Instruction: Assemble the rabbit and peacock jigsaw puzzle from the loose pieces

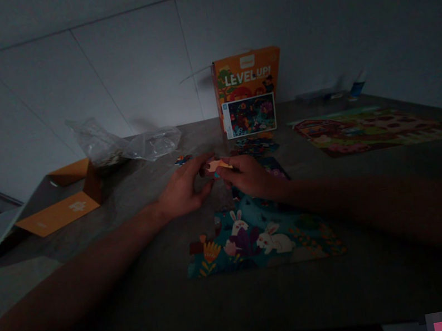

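Note:
A small jigsaw puzzle piece (219, 164), pale orange with a bit of teal, is held up over the middle of the table. My right hand (254, 174) pinches it between thumb and fingers. The fingertips of my left hand (185, 188) close on its left side, with the thumb lower down. Nearer to me lies a partly joined puzzle (275, 238) with white rabbits and flowers on teal. Its upper part runs beneath my right hand and wrist, which hide some of it. Loose puzzle pieces (257, 144) lie beyond my hands, and a few more pieces (183, 160) are by my left fingers.
An orange "LEVEL UP!" box (248, 73) stands against the wall, a picture card (253, 116) leaning on it. An opened orange box (61, 209) and clear plastic bags (153, 144) are at left. Another puzzle (371, 129) lies flat at right, near a small blue object (357, 88).

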Demonstrator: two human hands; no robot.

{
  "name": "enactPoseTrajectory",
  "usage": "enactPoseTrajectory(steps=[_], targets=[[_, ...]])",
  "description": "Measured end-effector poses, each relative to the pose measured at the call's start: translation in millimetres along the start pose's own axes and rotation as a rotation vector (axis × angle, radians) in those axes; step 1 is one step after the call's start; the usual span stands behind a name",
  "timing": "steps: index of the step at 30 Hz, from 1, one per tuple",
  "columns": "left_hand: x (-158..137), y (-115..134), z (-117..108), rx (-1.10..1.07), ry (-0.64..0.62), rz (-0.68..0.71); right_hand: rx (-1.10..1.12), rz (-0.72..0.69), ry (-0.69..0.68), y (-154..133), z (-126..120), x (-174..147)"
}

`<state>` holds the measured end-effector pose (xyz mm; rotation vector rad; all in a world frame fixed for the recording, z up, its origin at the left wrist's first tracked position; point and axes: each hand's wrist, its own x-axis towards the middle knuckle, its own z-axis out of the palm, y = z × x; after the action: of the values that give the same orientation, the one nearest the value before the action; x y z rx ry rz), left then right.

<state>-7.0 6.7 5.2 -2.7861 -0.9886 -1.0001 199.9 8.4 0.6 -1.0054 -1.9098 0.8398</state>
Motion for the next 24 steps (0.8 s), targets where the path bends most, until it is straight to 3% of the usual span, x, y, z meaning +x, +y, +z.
enactPoseTrajectory(steps=[24], targets=[[1.3,0.3,0.2,-0.017,0.012,-0.004,0.091,0.065,-0.022,-1.9,0.0,1.4]])
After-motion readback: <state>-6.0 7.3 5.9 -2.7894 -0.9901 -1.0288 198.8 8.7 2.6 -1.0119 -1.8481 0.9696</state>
